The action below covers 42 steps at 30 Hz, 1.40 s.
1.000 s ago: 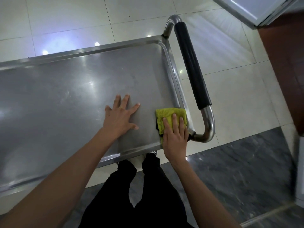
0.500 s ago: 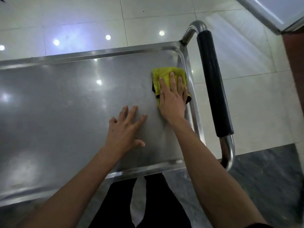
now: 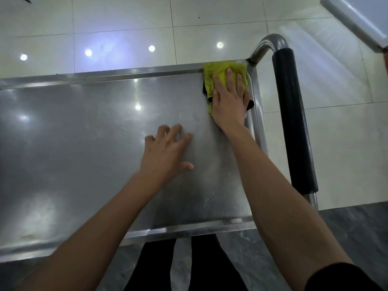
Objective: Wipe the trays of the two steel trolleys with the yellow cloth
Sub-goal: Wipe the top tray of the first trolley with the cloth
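Right hand [image 3: 230, 101], one: lay flat, fingers straight, pressing one yellow cloth [image 3: 220, 77] into upper-right tray [image 3: 84, 133] corner. Left hand [image 3: 165, 151], one: fingers spread, fingertips bent on steel, grasping nothing. One black-sleeved handle [image 3: 294, 122], right.

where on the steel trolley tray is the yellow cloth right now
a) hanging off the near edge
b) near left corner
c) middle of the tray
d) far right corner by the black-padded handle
d: the right hand presses the yellow cloth flat into the far right corner of the steel trolley tray, just beside the black-padded handle, while the left hand rests near the middle of the tray.
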{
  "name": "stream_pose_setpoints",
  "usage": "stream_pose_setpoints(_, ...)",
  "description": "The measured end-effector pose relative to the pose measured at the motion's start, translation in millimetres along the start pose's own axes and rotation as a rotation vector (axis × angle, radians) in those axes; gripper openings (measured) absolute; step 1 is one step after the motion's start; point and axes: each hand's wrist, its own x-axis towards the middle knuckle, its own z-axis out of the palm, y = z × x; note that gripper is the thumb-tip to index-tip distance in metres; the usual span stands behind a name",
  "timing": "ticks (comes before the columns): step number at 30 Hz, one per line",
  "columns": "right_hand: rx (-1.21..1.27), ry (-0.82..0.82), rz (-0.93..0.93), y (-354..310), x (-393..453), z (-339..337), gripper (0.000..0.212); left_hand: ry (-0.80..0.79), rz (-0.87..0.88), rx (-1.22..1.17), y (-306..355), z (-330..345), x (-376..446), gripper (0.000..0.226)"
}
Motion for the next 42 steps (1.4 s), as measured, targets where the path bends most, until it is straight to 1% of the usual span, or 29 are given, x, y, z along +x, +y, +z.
stream_pose_setpoints(2, -0.005, -0.001, -0.001, 0, 0, 1, 0.045, 0.002, -0.059, -0.008, -5, -6, 16, 0.096)
stream_pose_setpoints(4, -0.020, -0.001, -0.002, 1, 3, 2, 0.046, -0.023, -0.081, -0.023, -9, -5, 27, 0.096)
stream_pose_setpoints(11, -0.038, -0.022, -0.022, -12, 28, -2, 0.049, -0.025, -0.035, -0.057, -16, 5, 29, 0.096)
stream_pose_setpoints(15, -0.036, -0.025, -0.037, -14, 18, -2, 0.048, -0.031, -0.026, -0.124, -35, 7, 26, 0.097)
stream_pose_setpoints(20, -0.001, -0.035, -0.070, -10, -40, 3, 0.047, 0.003, -0.031, -0.103, -34, 14, 23, 0.094)
stream_pose_setpoints(24, -0.009, -0.032, -0.063, -8, -103, 6, 0.048, 0.002, -0.041, -0.140, -36, 13, 26, 0.095)
stream_pose_setpoints(28, 0.002, -0.053, -0.067, -1, -181, 6, 0.049, 0.041, -0.015, -0.169, -37, 13, 24, 0.094)
stream_pose_setpoints(32, 0.006, -0.049, 0.004, 0, -265, 4, 0.049, 0.034, -0.009, -0.181, -37, 14, 19, 0.090)
stream_pose_setpoints(35, -0.035, -0.045, 0.018, -2, -319, 4, 0.049, 0.039, -0.002, -0.198, -34, 17, 15, 0.086)
stream_pose_setpoints(38, -0.058, -0.036, 0.049, -9, -343, 7, 0.048, 0.051, -0.009, -0.232, -34, 21, 8, 0.084)
stream_pose_setpoints(42, -0.073, -0.016, 0.087, -19, -346, 12, 0.048, 0.070, -0.015, -0.222, -37, 26, 2, 0.081)
